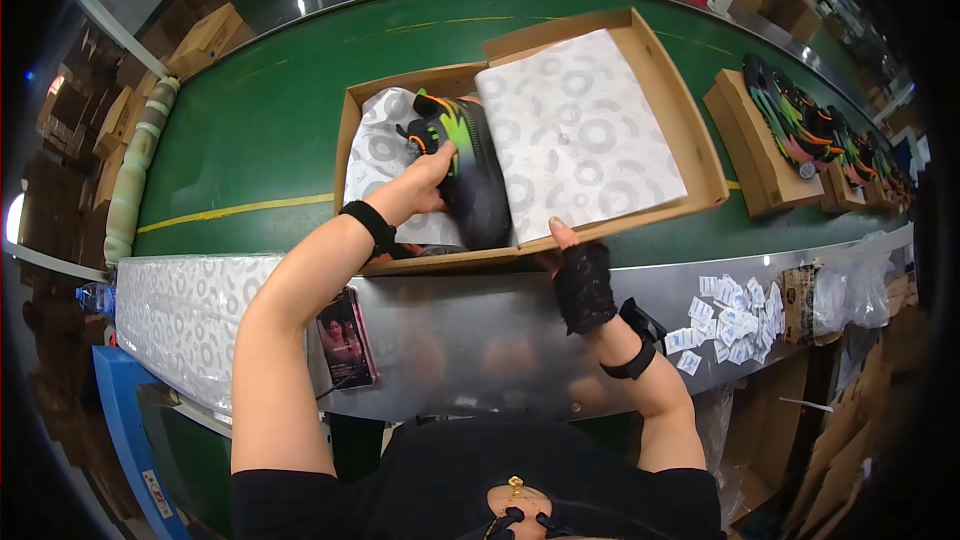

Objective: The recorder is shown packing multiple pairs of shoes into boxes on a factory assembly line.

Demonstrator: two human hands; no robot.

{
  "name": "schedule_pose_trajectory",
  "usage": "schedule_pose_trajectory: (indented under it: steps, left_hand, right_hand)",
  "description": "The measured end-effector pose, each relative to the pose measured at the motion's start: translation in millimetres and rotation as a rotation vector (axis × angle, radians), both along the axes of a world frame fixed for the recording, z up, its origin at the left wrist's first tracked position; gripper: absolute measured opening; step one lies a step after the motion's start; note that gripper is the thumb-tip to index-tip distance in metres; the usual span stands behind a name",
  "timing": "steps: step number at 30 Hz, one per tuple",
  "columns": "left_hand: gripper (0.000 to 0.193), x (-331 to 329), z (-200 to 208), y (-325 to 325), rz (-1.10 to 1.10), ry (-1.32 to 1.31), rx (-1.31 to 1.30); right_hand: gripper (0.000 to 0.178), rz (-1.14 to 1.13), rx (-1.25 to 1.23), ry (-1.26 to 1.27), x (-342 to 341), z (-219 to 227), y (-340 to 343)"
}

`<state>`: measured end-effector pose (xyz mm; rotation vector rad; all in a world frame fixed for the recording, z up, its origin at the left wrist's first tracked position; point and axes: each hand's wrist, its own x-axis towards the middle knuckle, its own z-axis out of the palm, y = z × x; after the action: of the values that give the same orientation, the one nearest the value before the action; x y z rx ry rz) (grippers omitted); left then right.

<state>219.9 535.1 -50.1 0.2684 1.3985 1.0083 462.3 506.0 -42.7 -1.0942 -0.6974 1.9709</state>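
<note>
A cardboard shoebox [347, 145] lies open on the green belt, its lid [692, 155] folded out to the right. My left hand [430, 178] grips a dark shoe [482, 185] with green and orange accents inside the box. White printed tissue paper [376, 135] lines the box left of the shoe, and a flat sheet of the same paper [580, 130] covers the lid. My right hand [580, 280], in a black fingerless glove, holds the lid's near edge, thumb on top. Its other fingers are mostly hidden below.
The green conveyor belt [235, 155] runs beyond a metal ledge [455, 345]. On the ledge lie stacked printed paper [195, 315], a dark phone-like object [345, 340] and many small white packets [738, 322]. Cardboard boxes [752, 155] with colourful shoes [785, 115] stand at right.
</note>
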Motion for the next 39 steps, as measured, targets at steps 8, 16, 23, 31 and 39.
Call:
schedule_pose_trajectory:
  steps: [8,16,23,31,39]
  left_hand:
    - [0.043,-31,43,-70,0.355,0.091,0.384]
    - [0.067,-27,9,-91,0.212,0.353,0.157]
    - [0.066,-33,-28,-89,0.149,0.550,0.157]
    - [0.061,-46,-12,-73,0.256,-0.147,0.325]
    - [0.058,-48,75,-182,0.436,0.104,0.491]
  right_hand:
    - [0.062,-0.126,1.530,-0.797,-15,14,53]
    - [0.049,0.261,1.866,-1.435,-22,-31,52]
    - [0.052,0.240,1.929,-1.428,-4,-43,52]
    - [0.052,0.350,2.036,-1.225,-14,32,65]
    - [0.057,0.022,1.961,-0.884,-7,75,32]
